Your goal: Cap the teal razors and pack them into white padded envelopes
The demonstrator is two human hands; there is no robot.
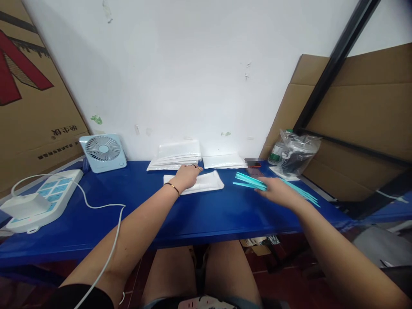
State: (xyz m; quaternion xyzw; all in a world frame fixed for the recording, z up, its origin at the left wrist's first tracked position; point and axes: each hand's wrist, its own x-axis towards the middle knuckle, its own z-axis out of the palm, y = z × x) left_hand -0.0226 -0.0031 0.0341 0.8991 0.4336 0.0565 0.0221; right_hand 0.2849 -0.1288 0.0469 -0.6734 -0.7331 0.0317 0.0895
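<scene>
The work in hand looks like packing: the left hand [188,175] rests palm-down on a white padded mailer [196,182] lying flat near the middle of the blue surface [206,214], while the right hand [277,192] reaches over a loose bunch of slim teal sticks [249,181] spread out to the right. I judge this to be the pick-up step — one envelope held in place, the sticks about to be gathered.

The left arm runs forward and slightly inward, wrist low, fingers flat and together on the mailer's left end; it presses rather than grips. The right arm stretches out more to the side, palm down, fingers extended and a little apart, touching or just above the sticks — motion blur makes it hard to tell whether any stick is actually pinched. Neither hand is closed around anything that shows.

The next move would call for the right fingers to close on a stick without scattering the others, and for the left to lift the mailer's open edge.

Behind the mailer, a stack of more white mailers [177,155] leans against the wall; a small desk fan [103,152] and a power strip [41,199] sit well apart to the left.
</scene>
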